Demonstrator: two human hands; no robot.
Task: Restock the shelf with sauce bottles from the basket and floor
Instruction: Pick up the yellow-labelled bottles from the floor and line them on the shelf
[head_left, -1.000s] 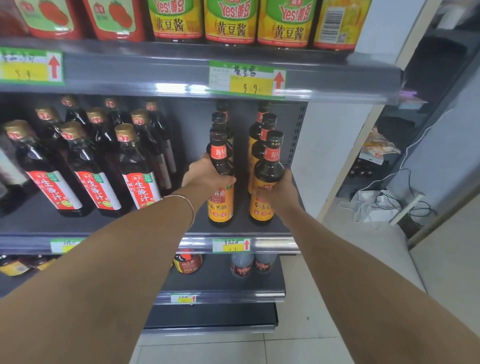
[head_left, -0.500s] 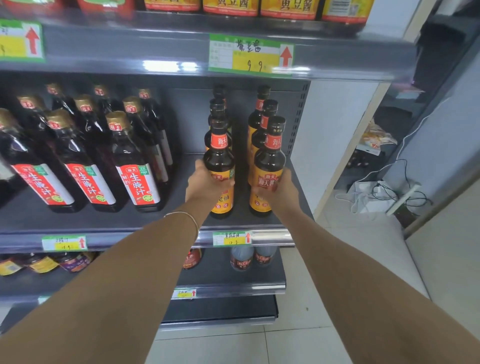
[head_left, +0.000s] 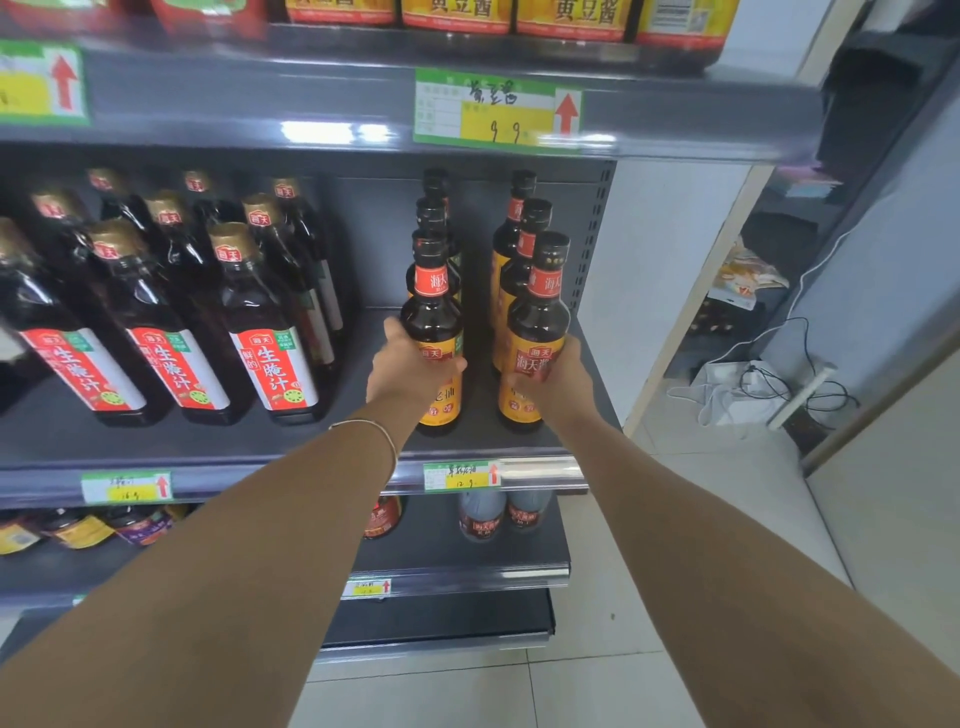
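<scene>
Two dark sauce bottles with orange labels and black caps stand upright at the front right of the grey middle shelf (head_left: 234, 441). My left hand (head_left: 410, 371) is wrapped around the left bottle (head_left: 432, 317). My right hand (head_left: 558, 376) grips the right bottle (head_left: 540, 322). Behind each front bottle, more bottles of the same kind stand in a row toward the back. Both bottle bases rest on the shelf near its front edge.
Larger dark bottles with red labels (head_left: 270, 332) fill the shelf's left side. Yellow-labelled jars (head_left: 571, 15) sit on the shelf above. Lower shelves hold a few bottles (head_left: 480, 519). To the right are a white wall, cables and a white box (head_left: 737, 389) on the tiled floor.
The view has tilted down a little and drawn closer. Both hands stay on the two front bottles, which have slid slightly back on the shelf.
</scene>
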